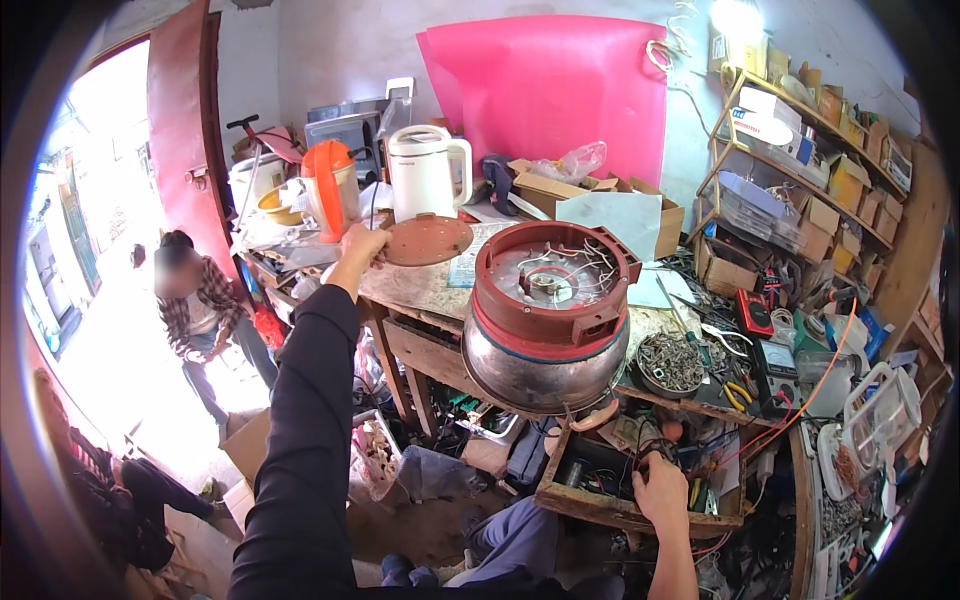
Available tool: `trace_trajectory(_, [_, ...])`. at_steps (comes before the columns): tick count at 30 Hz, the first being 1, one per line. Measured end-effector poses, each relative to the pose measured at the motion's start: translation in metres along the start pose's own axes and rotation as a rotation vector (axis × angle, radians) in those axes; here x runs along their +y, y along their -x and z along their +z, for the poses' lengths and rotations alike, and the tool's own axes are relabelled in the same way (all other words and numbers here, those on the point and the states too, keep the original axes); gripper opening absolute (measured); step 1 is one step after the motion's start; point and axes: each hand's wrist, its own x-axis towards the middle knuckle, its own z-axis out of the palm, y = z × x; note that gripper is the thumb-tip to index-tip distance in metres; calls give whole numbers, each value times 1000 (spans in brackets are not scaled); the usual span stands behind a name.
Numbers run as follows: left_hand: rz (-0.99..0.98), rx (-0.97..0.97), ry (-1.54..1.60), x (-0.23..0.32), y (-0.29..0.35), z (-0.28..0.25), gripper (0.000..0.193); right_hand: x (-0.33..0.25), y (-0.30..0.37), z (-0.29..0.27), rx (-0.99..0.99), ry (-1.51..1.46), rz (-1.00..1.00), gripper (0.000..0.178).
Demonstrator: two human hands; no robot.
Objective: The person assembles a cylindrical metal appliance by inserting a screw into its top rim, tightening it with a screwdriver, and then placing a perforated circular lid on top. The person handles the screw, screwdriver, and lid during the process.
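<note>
My left hand (366, 246) is closed on the edge of a round reddish-brown cover plate (430, 240), held over the worktop. To its right, on the bench's front edge, sits a pot-shaped electric appliance (545, 350) with its base turned up. Its reddish-brown ring is uncovered, and white wires (580, 262) show inside. My right hand (662, 488) is down in the pulled-out wooden drawer (620, 512), fingers curled together among dark cables and small parts. What those fingers hold, if anything, is too small to make out.
A bowl of screws (672, 362), yellow-handled pliers (738, 396) and a red meter (753, 313) lie right of the appliance. Behind stand a white jug-like appliance (425, 170) and an orange-and-white one (330, 190). A person (205, 310) sits by the doorway.
</note>
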Motion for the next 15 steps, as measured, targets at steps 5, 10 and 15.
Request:
trace_trajectory(5, [-24, 2, 31, 37, 14, -31, 15, 2, 0, 2, 29, -1, 8, 23])
trace_trajectory(10, [57, -145, 93, 77, 41, -43, 15, 0, 2, -2, 173, -20, 21, 22])
trace_trajectory(15, [95, -239, 23, 112, 72, -43, 14, -29, -22, -27, 337, -288, -179, 12])
